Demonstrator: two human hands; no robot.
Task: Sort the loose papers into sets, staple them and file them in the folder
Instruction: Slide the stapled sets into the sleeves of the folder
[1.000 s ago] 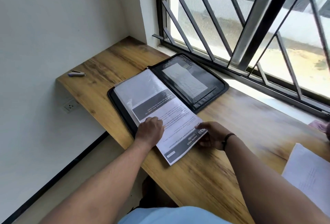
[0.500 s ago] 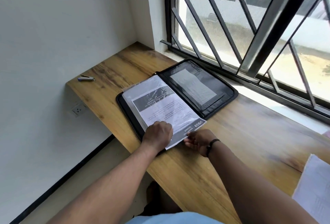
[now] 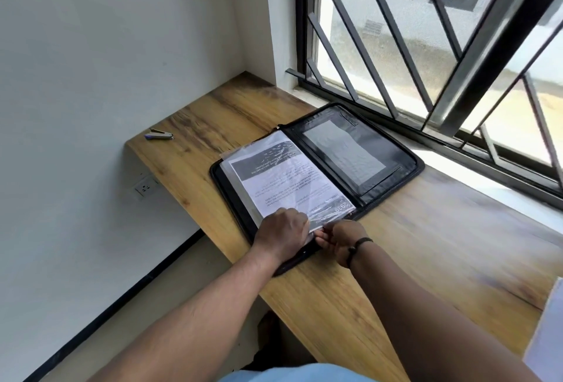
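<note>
One paper set (image 3: 286,183) is nearly sleeved in the folder (image 3: 380,153), pinched by the right hand (image 3: 341,237), pressed by the left hand (image 3: 281,233); more papers (image 3: 548,336) remain.

folder (image 3: 380,150) open on desk (image 3: 426,244) | both hands at paper set (image 3: 289,180) near edge

An open folder (image 3: 380,150) is laid on the desk (image 3: 426,259), just before the window (image 3: 426,46). A printed set of papers (image 3: 283,183) is held in a plastic sleeve (image 3: 234,153) on the folder's left half. A single sheet (image 3: 341,150) is kept in the pocket on the right half. The left hand (image 3: 281,233) and the right hand (image 3: 344,238) are placed side by side at the sleeve's near edge. A stapler (image 3: 160,135) is set well apart to the left, near the wall. More paper (image 3: 548,336) is seen at the desk's right end.
</note>
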